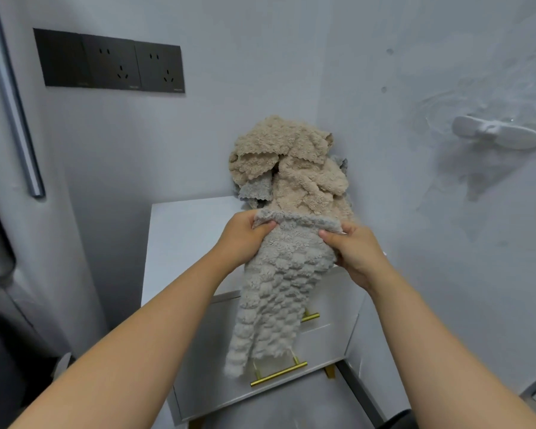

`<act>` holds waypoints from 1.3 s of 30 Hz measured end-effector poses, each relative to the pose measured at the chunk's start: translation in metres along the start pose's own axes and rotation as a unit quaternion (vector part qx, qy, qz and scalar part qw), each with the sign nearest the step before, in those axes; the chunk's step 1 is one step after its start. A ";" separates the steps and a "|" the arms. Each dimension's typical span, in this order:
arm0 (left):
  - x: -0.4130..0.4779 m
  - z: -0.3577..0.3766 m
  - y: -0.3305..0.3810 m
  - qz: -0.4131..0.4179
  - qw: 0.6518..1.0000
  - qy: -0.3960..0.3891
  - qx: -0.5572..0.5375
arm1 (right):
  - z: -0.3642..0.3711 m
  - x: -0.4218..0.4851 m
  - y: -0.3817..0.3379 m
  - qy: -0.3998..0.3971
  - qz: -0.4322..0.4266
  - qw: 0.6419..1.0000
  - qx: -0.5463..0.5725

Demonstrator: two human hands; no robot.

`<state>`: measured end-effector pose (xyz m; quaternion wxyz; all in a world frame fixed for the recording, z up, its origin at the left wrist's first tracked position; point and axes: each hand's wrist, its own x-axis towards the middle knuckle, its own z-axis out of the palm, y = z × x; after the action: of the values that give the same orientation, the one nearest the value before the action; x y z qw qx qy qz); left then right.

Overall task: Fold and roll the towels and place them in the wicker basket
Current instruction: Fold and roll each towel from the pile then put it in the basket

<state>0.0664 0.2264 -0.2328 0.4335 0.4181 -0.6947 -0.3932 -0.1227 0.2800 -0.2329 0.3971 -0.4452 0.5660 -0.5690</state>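
A grey fluffy towel (279, 289) hangs down in front of the white cabinet (186, 230). My left hand (242, 239) pinches its top left corner and my right hand (353, 252) pinches its top right corner, holding the upper edge stretched between them. Behind it, in the corner on the cabinet top, lies a heap of beige towels (291, 162) with grey towel edges (254, 188) peeking out. No wicker basket shows in the head view.
The cabinet has two drawers with gold bar handles (279, 374) and stands in a wall corner. A dark socket panel (112, 61) is on the left wall, a white hook (495, 136) on the right wall. A grey appliance with a long handle (13, 103) stands at left.
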 end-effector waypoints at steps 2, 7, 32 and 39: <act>-0.001 0.003 -0.006 -0.016 1.000 0.018 0.006 | 0.004 0.005 0.010 0.037 -0.020 0.993 -0.112; -0.001 -0.002 -0.013 -0.068 0.995 0.062 -0.043 | 0.005 0.013 0.020 -0.020 0.009 0.999 -0.047; 0.055 -0.031 -0.075 -0.080 0.964 0.096 0.235 | 0.050 0.103 0.050 0.039 -0.099 0.969 -0.223; 0.064 -0.041 -0.083 -0.059 0.963 0.064 0.254 | 0.042 0.110 0.048 -0.084 -0.073 0.969 -0.223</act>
<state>0.1069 0.1313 -0.2780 0.3325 0.5791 -0.7167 -0.2009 -0.1164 0.1608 -0.2763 0.2911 -0.6086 0.6093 -0.4168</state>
